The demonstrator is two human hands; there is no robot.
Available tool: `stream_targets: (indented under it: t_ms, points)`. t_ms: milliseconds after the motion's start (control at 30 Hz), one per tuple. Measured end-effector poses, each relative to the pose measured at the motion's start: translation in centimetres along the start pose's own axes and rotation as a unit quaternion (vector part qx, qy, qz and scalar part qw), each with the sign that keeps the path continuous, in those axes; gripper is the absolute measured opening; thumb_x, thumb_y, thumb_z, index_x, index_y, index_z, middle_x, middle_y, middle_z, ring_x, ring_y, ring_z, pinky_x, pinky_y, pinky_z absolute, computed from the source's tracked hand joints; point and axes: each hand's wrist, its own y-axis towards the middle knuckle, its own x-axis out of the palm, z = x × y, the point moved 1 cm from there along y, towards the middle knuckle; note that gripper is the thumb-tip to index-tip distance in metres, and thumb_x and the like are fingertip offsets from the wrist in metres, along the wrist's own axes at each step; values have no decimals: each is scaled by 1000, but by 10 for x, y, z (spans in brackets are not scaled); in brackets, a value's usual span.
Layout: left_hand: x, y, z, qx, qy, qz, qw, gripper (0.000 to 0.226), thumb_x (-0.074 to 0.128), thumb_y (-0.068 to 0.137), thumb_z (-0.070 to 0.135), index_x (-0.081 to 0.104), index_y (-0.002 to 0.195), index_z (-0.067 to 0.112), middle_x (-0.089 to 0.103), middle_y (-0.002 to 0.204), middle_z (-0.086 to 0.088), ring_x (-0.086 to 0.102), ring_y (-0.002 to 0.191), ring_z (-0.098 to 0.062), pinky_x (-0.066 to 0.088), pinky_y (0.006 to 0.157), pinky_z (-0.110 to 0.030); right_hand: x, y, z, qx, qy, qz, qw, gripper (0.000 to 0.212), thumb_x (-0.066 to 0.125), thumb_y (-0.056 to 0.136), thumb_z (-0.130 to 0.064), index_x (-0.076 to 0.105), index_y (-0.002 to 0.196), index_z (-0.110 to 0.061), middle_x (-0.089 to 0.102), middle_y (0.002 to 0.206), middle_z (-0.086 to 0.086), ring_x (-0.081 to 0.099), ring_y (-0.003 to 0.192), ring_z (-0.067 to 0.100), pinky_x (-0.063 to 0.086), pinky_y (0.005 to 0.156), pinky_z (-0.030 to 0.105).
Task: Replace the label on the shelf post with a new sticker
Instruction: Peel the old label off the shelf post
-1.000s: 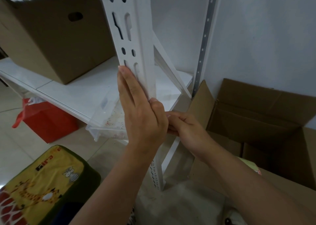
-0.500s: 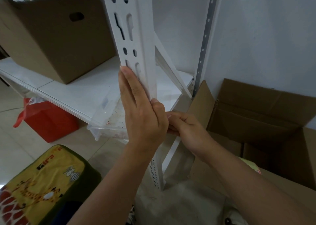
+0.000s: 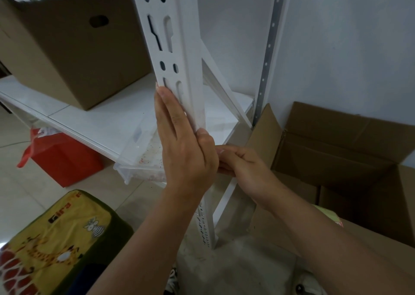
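The white metal shelf post [image 3: 186, 48], with slots and holes, runs down the middle of the view. My left hand [image 3: 186, 155] lies flat along its left face, fingers straight and pointing up, thumb wrapped onto the front face, so it clasps the post. My right hand [image 3: 244, 169] is just to the right, fingers curled with their tips at the post right behind my left thumb. Whatever those fingertips touch is hidden by my left hand. No label or sticker shows on the visible part of the post.
A closed cardboard box [image 3: 74, 48] stands on the white shelf board [image 3: 101, 119]. Under the board are a clear plastic tub [image 3: 139, 160] and a red bag [image 3: 65, 160]. An open cardboard box [image 3: 336, 151] sits at the right, a yellow cartoon-print cushion [image 3: 56, 238] at lower left.
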Motion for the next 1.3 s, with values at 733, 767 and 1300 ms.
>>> stream_targets:
  t_ms: [733,767,1300]
  points:
    - [-2,-2,-3,-1,-11,0,1000,69,35,86,10,8,144,-16,14,152,-37,8,143,-18,7,118,-17,1,-2,0,-1,-2,3,1000,34,37,102,-18,65,122,-13,70,115,-2,64,108,9,48,99,27]
    - [-2,-2,-3,-1,-13,-2,1000,69,35,86,10,8,144,-16,14,152,-37,8,143,-18,7,118,-17,2,-2,-1,-2,-2,3,1000,34,37,102,-18,65,121,-13,70,115,-2,64,108,8,48,98,26]
    - [0,-4,-9,9,-14,-21,1000,71,36,84,7,5,143,-17,9,153,-38,8,146,-30,6,120,-24,3,-5,-4,-7,2,1,1000,33,37,102,-17,66,119,-15,70,114,-5,65,106,6,49,93,19]
